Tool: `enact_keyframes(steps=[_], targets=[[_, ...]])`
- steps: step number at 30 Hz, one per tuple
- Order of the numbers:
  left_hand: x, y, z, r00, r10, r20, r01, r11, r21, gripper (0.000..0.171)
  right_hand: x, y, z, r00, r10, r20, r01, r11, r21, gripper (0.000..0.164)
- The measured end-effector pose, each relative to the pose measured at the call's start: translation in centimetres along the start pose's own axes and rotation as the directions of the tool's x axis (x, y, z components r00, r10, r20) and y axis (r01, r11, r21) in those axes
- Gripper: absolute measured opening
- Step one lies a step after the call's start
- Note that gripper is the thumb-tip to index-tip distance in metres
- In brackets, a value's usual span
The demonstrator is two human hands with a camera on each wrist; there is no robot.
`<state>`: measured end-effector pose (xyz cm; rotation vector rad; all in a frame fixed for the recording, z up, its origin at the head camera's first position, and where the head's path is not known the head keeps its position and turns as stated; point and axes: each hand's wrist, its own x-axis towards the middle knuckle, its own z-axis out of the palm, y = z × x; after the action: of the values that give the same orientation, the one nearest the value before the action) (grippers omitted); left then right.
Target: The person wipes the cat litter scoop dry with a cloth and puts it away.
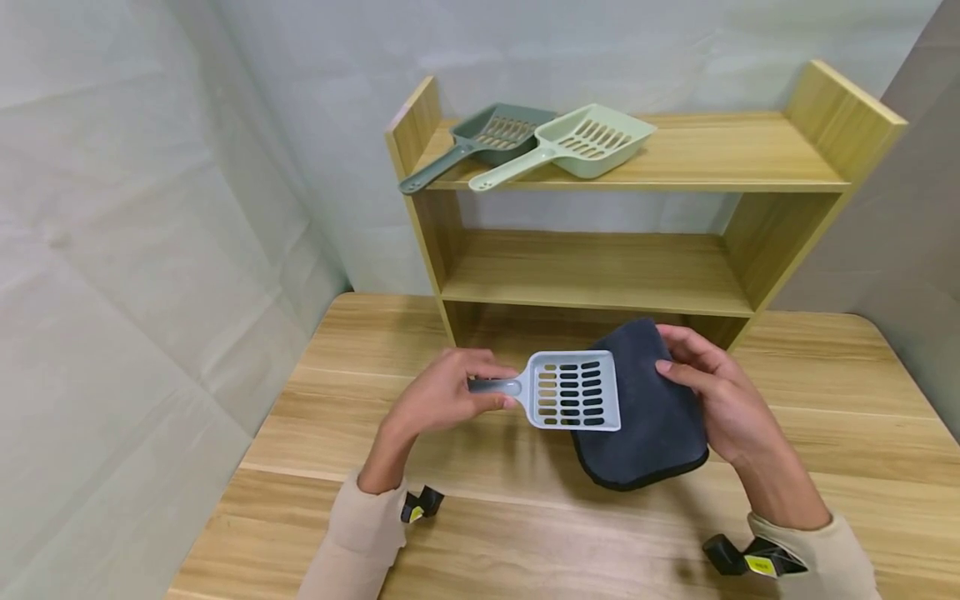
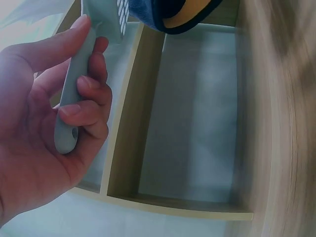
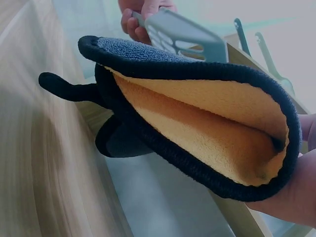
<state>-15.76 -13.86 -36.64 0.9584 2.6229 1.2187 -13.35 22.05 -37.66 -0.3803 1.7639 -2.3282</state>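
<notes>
My left hand (image 1: 442, 393) grips a light blue-grey slotted litter scoop (image 1: 534, 392) by its handle. In the left wrist view the fingers curl round the handle (image 2: 74, 98), with the thumb along its upper end. The scoop's basket points right and overlaps a folded dark grey cloth (image 1: 652, 408) in the head view. My right hand (image 1: 720, 400) pinches that cloth at its right edge, thumb on top. Seen from the right wrist, the cloth (image 3: 197, 116) is folded over, its inside orange and its border black. Both things are held up over the table.
A wooden shelf unit (image 1: 600, 267) stands at the back of the wooden table (image 1: 480, 533). On its top board lie a dark green scoop (image 1: 468, 142) and a pale green scoop (image 1: 551, 150), handles jutting past the front edge. Pale fabric (image 1: 135, 250) hangs behind and to the left.
</notes>
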Motion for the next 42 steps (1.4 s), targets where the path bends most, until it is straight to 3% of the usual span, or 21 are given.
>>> enact_keyframes(steps=[14, 25, 31, 42], targets=[[-0.1, 0.0, 0.0, 0.999, 0.039, 0.007, -0.038, 0.997, -0.07, 0.031, 0.1, 0.0, -0.1, 1.0, -0.012, -0.024, 0.013, 0.999, 0.036, 0.044], [0.8, 0.2, 1.4, 0.987, 0.16, 0.033, -0.154, 0.978, -0.138, 0.026, 0.2, 0.5, 0.8, 1.0, 0.012, 0.026, -0.012, 1.0, -0.019, 0.042], [1.1, 0.5, 1.9, 0.985, 0.166, 0.038, -0.158, 0.975, -0.157, 0.026, 0.2, 1.3, 1.4, 0.998, 0.007, 0.062, -0.004, 0.999, -0.05, 0.046], [1.1, 0.1, 1.7, 0.986, 0.157, 0.06, -0.144, 0.974, -0.174, 0.025, 0.0, 1.1, 1.3, 1.0, 0.008, 0.023, -0.005, 0.996, -0.095, 0.044]])
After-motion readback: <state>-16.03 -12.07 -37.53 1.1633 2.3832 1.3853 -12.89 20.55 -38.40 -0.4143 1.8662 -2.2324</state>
